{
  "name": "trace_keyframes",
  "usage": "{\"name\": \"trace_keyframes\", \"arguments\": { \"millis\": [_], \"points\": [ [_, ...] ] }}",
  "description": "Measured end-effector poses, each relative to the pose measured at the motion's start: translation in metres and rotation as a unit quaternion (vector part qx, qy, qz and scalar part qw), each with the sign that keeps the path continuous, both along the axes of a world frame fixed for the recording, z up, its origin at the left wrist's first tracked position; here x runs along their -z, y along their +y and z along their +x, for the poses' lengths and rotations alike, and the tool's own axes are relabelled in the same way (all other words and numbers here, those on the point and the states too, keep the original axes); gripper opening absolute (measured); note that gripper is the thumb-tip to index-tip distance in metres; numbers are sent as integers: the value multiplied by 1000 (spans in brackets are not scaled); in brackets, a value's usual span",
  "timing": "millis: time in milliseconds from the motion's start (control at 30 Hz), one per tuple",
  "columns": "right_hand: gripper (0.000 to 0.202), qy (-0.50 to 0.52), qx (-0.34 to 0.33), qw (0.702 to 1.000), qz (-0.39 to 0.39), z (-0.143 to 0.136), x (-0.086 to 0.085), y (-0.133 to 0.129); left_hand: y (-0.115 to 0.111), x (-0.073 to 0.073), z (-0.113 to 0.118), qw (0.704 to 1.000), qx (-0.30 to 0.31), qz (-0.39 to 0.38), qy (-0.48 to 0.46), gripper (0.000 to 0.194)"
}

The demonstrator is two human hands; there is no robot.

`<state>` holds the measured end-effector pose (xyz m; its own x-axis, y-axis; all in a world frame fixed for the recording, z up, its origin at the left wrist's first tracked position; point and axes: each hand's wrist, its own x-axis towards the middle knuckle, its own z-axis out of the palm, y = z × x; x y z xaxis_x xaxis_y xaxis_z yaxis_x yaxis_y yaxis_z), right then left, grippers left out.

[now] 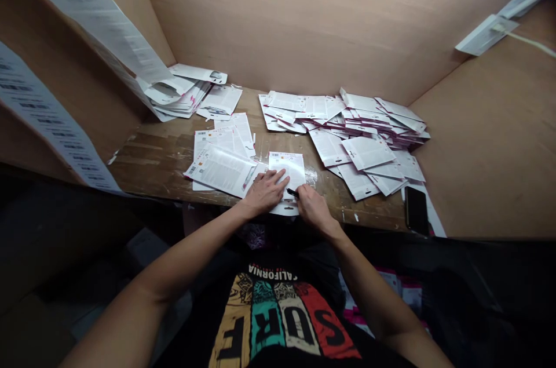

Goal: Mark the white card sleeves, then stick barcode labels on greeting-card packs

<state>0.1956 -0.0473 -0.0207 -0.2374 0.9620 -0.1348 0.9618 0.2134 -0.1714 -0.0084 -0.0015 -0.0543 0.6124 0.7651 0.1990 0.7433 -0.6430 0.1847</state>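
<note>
A flat white printed packet with a hang hole lies at the table's front edge, its holed end overhanging towards me. Across its left side rests my left hand, fingers spread and pressing down. My right hand is closed around a slim black tool, whose tip touches or nearly touches the packet; whether it is a cutter or a pen I cannot make out. Just left of my left hand, similar packets overlap in a loose pile.
A large heap of white packets spreads over the right back, with a black phone near its front. More packets are stacked at the back left. Strips of printed labels hang on the left. Wooden walls enclose the table.
</note>
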Motion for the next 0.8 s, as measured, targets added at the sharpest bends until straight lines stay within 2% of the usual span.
{"name": "trace_keyframes", "arguments": {
  "millis": [100, 167, 200, 233, 267, 300, 333, 367, 433, 467, 567, 667, 800],
  "points": [
    [22, -32, -8, 999, -13, -4, -11, -8, 0, 0, 0, 1000, -2, -6, 0, 51],
    [17, 38, -70, 994, -75, 1, -22, -18, 1, -1, -1, 1000, 0, -13, 2, 49],
    [12, 98, -129, 978, -134, 5, -27, -23, 2, -2, -1, 1000, 1, -19, 4, 48],
    [9, 163, -188, 949, -193, 11, -31, -28, 3, -3, -1, 1000, 2, -25, 7, 47],
    [9, 222, -227, 919, -233, 16, -33, -31, 4, -5, -1, 999, 3, -32, 10, 47],
    [11, 265, -232, 905, -238, 21, -34, -32, 5, -8, -1, 999, 3, -38, 15, 46],
    [14, 289, -203, 913, -205, 26, -33, -32, 6, -11, 0, 999, 1, -44, 20, 46],
    [16, 291, -148, 934, -144, 29, -30, -29, 6, -14, 0, 998, 0, -50, 26, 46],
    [16, 245, -41, 968, -23, 31, -20, -20, 5, -19, 1, 998, -3, -57, 38, 45],
    [15, 209, -15, 978, 5, 31, -15, -14, 5, -20, 1, 997, -3, -60, 42, 43],
    [15, 107, -2, 994, -5, 25, -5, 3, 8, -19, 3, 997, 4, -65, 44, 41],
    [14, 41, -12, 999, -13, 19, -4, 8, 12, -16, 4, 997, -5, -67, 38, 41],
    [14, 32, -46, 998, 6, 15, -6, -25, -6, -26, 4, 997, -12, -54, 55, 37]
  ]
}}
